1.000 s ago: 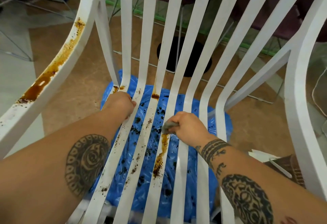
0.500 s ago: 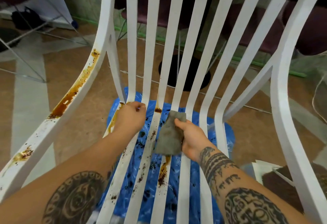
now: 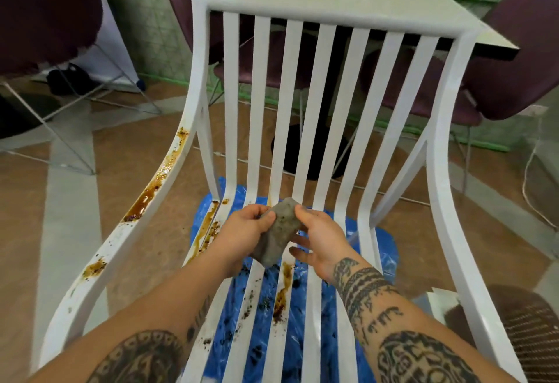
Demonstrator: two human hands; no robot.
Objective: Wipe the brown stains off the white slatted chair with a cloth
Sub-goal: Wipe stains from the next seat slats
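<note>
The white slatted chair [image 3: 328, 110] fills the head view, seen from its front. Brown stains [image 3: 152, 189] run down its left armrest, more cover the leftmost seat slat [image 3: 208, 228], and a streak [image 3: 281, 295] marks a middle seat slat. A folded grey cloth [image 3: 276, 233] is lifted above the seat, clear of the slats. My left hand [image 3: 245, 231] pinches its upper left side. My right hand [image 3: 319, 239] holds its right edge with thumb on top and fingers underneath.
A blue plastic sheet [image 3: 378, 249] with dark specks lies on the floor under the chair. Purple chairs [image 3: 511, 58] and a table [image 3: 348, 4] stand behind the backrest. A wicker item [image 3: 532, 331] sits at the lower right.
My right hand lifted the cloth off the stained slat. My left hand let go of the slat and came over to take the cloth. The camera tilted up.
</note>
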